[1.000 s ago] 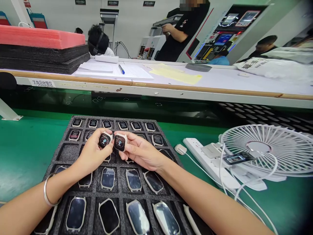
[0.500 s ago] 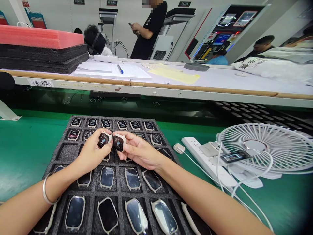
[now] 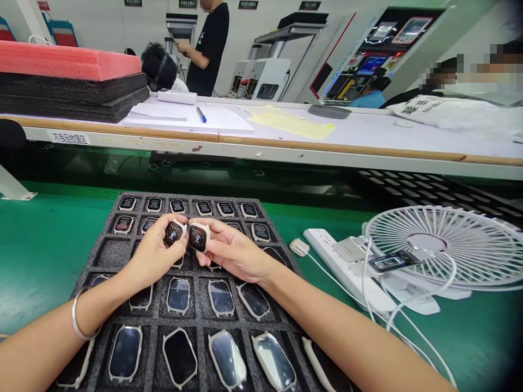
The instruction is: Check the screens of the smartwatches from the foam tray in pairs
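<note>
My left hand (image 3: 157,247) is closed on a strapless smartwatch (image 3: 173,233) with a lit screen. A second smartwatch (image 3: 198,238), pale-cased and lit with a similar blue graphic, sits between the fingers of my right hand (image 3: 231,249). The two watches are held side by side, almost touching, above a dark grey foam tray (image 3: 157,321). More strapless watches lie in the tray's compartments, such as one with a dark screen (image 3: 180,356) near the front. The far rows show lit text, including a watch (image 3: 127,203) at the back left. My hands and forearms hide part of the tray.
Right of the tray are a white power strip (image 3: 327,242), a charging puck (image 3: 299,247), loose cables and a white fan (image 3: 449,245). A raised shelf (image 3: 286,149) crosses behind, bearing foam slabs (image 3: 69,62), papers and a pen (image 3: 201,114). Several people are beyond it.
Both hands and the two watches stay practically still. In the background, the standing person in black has moved to the left, and people at the far right have shifted.
</note>
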`<state>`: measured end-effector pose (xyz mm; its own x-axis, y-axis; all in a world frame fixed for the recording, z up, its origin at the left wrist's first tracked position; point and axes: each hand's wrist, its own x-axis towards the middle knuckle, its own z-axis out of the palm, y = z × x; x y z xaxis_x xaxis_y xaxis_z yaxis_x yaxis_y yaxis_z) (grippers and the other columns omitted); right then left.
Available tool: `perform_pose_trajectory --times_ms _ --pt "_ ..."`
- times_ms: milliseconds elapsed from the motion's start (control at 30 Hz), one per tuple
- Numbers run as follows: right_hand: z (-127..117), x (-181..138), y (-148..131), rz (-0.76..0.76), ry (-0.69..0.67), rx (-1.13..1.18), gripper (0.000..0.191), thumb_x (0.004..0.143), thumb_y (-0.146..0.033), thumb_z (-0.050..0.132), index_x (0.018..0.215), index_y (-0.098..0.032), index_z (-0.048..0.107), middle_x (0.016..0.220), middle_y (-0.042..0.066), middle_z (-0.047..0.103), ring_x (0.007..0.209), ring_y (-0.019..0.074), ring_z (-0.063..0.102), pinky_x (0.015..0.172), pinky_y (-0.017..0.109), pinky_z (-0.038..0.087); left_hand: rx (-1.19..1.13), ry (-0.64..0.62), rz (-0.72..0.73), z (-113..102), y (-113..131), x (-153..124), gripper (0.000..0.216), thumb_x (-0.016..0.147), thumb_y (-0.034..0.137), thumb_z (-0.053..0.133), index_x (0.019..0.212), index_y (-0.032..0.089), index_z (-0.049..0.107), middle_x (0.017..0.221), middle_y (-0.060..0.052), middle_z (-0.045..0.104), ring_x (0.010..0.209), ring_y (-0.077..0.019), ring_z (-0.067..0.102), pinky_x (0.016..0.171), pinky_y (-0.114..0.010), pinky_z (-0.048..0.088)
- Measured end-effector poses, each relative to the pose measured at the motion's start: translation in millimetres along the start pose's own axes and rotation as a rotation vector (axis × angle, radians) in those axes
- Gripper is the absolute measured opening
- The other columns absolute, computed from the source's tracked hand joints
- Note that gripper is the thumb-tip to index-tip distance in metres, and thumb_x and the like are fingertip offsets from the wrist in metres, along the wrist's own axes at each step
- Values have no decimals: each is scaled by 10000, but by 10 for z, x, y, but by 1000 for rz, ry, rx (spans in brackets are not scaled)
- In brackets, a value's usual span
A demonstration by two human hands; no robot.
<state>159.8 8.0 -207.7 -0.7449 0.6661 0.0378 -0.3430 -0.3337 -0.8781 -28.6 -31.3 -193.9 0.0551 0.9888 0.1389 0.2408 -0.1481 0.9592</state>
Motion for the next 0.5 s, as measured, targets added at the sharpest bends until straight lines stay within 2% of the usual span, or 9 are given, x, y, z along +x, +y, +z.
perform_pose_trajectory --times_ms 300,500 --pt "14 0 -4 5 -5 5 484 792 -322 824 1211 -222 601 890 -15 662 703 98 658 643 225 499 33 -13 24 -15 10 4 310 767 267 606 1065 193 574 967 -29 662 871 -167 601 805 -296 484" --pt "3 -6 -3 3 19 7 500 786 -324 828 1217 -214 599 888 -9 663 703 105 658 642 234 502 -5 -6 15 -8 3 5 348 763 281 618 1094 182 576 1040 -55 666 917 -177 613 831 -310 487"
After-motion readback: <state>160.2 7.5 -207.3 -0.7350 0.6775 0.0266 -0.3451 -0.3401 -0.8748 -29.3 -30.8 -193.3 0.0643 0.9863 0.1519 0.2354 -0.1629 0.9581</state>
